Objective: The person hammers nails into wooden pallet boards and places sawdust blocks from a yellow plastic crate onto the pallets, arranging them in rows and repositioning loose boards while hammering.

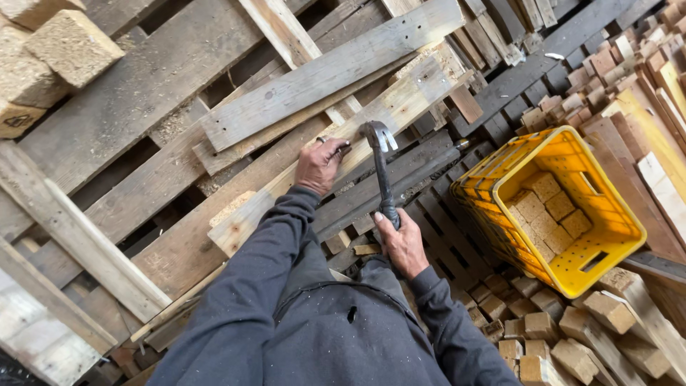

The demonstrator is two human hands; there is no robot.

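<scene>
Head view, looking down. What is the person holding?

— A hammer [381,168]. The right hand [401,243] is wrapped tight around the near end of its handle. Holding it far from the head gives a long lever.

— Where is the hammer's head?

— It sits at the edge of a pale plank [336,146], just right of the left hand [319,164]. The claw seems to touch the wood there, but I cannot tell if it hooks a nail.

— And the left hand?

— It lies on the plank with the fingers curled down on it. It looks like it presses the plank so it does not slide.

— Why is the plank slanted?

— It rests on a pile of old pallets [128,129], and other loose boards lie across them every which way. A grey board [329,75] lies just past it on the far side.

— What is that yellow thing?

— A crate [607,243], tipped on its side at the right. Small wood blocks [547,211] sit inside it. It leans open toward the person, so it is easy to reach.

— More blocks?

— Yes, lots lie on the floor [543,336] near the crate, and a few big ones [43,57] sit far left.
</scene>
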